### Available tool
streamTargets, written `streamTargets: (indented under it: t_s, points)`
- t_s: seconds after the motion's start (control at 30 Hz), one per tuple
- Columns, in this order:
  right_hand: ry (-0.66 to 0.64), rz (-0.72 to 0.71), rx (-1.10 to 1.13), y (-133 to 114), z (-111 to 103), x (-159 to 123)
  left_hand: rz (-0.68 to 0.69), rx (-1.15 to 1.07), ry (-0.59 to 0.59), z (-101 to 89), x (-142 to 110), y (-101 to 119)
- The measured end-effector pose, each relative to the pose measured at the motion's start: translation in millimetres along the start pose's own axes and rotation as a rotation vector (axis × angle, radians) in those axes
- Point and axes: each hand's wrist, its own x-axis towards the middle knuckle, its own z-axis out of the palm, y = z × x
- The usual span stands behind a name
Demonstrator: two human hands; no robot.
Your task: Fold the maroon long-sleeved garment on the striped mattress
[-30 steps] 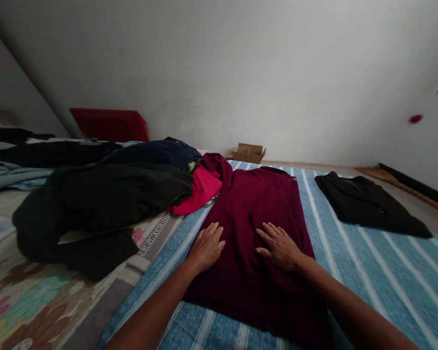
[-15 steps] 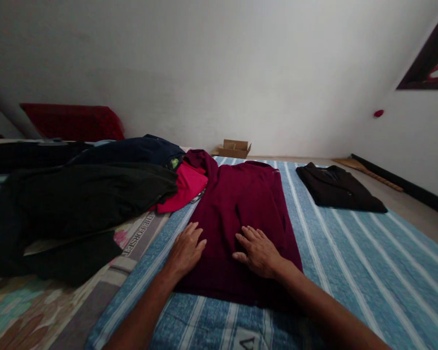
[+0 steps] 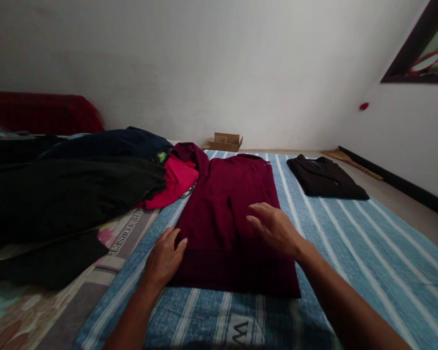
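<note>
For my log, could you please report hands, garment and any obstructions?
Left hand open, at left edge of maroon garment; right hand open, over it. Garment spread, creased. Pink cloth beside its far-left corner.

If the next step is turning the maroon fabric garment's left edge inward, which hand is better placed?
Likely the left hand: it sits right at that edge of the maroon fabric garment, while the right hand is over the garment's right half.

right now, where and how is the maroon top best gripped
Probably by the near hem of the maroon top, from the near side, one corner each for left hand and right hand: it lies fairly flat, that edge straight and uncovered.
</note>
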Motion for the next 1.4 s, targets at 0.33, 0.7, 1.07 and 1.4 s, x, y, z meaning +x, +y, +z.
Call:
streamTargets:
  t_s: [0.33, 0.7, 1.07, 1.4]
  points:
    - [-0.237, -0.151, -0.141, -43.7, 57.8, -18.8, -0.092, 0.015, 0.030, -6.4, -3.7, -5.3]
    - [-0.265, -0.105, -0.225, -22.0, 83.1, 14.3, -0.296, -0.015, -0.025, -12.4, -3.8, -7.0]
    - [-0.333, -0.056, -0.178, -16.9, 98.9, 4.5, -0.358, -0.403, -0.065, -15.4, -4.4, -10.5]
    - [-0.302, -0.083, -0.204, -29.0, 101.8, 13.8, -0.400, -0.548, -0.084, -26.6, -5.0, 2.8]
